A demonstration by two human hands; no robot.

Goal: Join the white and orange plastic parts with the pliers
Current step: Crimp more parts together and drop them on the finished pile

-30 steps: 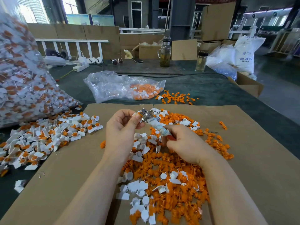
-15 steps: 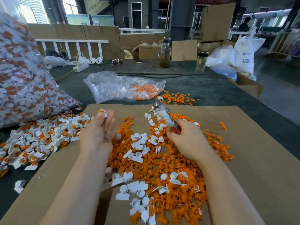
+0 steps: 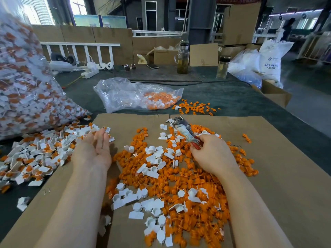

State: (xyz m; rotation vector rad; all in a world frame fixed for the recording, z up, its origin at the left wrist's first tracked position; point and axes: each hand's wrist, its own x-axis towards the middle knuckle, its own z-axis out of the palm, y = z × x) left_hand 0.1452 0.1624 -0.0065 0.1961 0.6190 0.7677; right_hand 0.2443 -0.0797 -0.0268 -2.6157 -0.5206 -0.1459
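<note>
Cardboard sheeting (image 3: 279, 176) covers the green table (image 3: 241, 99) in front of me, and on it spreads a broad heap of orange plastic parts (image 3: 179, 178) with white plastic parts (image 3: 154, 158) scattered through it, the white ones being small round cups with flat tabs. To my left lies a pile of joined white-and-orange pieces (image 3: 41, 151), spilling from a big clear bag (image 3: 21, 86). My left hand (image 3: 93, 151) hangs over the edge of that pile, palm turned inward, fingers straight and together, holding nothing. My right hand (image 3: 213, 154) rests on the orange heap with its fingers curled round the red handles of the pliers (image 3: 184, 129); their taped body and metal head stick out beyond my fingertips, pointing away from me above the loose white parts.
</note>
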